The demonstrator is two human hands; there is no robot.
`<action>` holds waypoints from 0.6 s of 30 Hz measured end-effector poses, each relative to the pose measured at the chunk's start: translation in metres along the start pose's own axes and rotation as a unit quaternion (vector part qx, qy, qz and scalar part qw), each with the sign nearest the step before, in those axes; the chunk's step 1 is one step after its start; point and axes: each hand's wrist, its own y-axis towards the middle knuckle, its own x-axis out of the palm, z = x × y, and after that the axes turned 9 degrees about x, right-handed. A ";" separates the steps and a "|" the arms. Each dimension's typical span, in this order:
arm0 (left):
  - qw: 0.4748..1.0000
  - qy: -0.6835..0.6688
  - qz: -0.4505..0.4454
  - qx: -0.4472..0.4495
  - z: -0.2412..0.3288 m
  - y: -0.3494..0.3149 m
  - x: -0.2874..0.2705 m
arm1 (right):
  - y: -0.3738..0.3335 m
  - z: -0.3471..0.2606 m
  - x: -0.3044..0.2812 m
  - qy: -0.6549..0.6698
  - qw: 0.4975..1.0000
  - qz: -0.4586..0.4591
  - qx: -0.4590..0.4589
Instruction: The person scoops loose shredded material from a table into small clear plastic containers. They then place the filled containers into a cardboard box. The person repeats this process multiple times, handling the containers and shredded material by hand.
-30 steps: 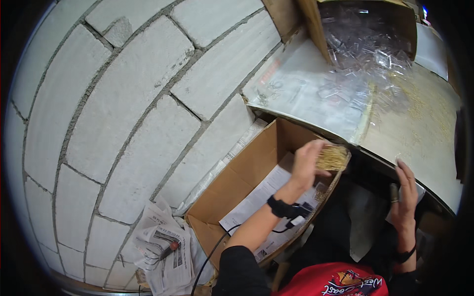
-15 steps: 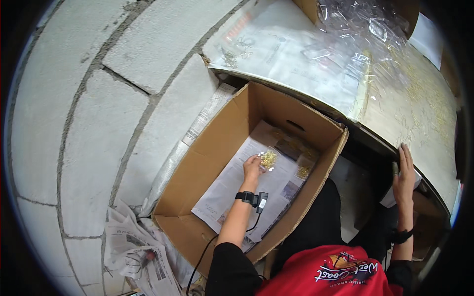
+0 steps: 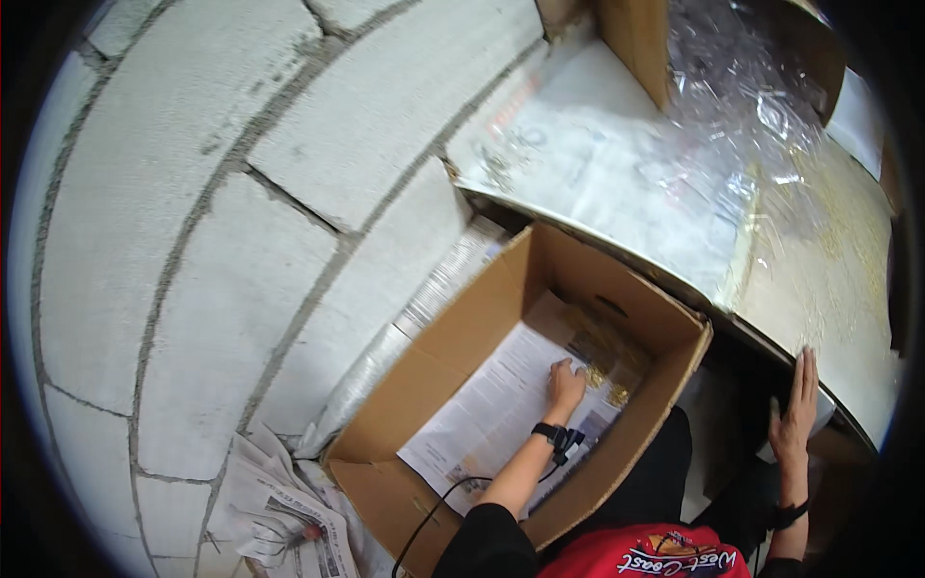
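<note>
Inside an open cardboard box, my left hand is low over the newspaper lining. Its curled fingers are at a small clear plastic case of thin gold-coloured pieces, apparently gripping its edge; blur and the hand hide part of it. Close by on the right lies another small case of gold-coloured pieces. Several more seem to lie along the far inner wall, too dim to make out. My right hand rests against the worktable's front edge, fingers stretched out, holding nothing.
The worktable runs along the far side, with a heap of clear plastic cases and loose gold-coloured pieces on it. Crumpled newspaper lies left of the box. A black cable trails from my left wrist over the box's side.
My left hand has moved the held case rightward across the newspaper, close to the other case. The whole view has shifted, so the scene sits lower. My right hand stays at the table edge.
</note>
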 end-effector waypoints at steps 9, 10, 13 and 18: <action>0.937 -0.112 0.245 0.224 0.103 0.049 -0.198 | -0.001 -0.007 0.002 -0.016 1.000 0.000 0.008; 0.943 -0.112 0.226 0.216 0.113 0.060 -0.221 | -0.002 -0.005 0.003 -0.022 1.000 0.003 0.006; 0.962 -0.013 0.174 0.210 0.135 0.108 -0.283 | -0.002 0.000 0.006 -0.032 0.999 0.012 -0.003; 0.961 0.221 0.044 0.162 0.139 0.176 -0.308 | 0.001 -0.007 0.004 -0.026 1.000 0.009 0.005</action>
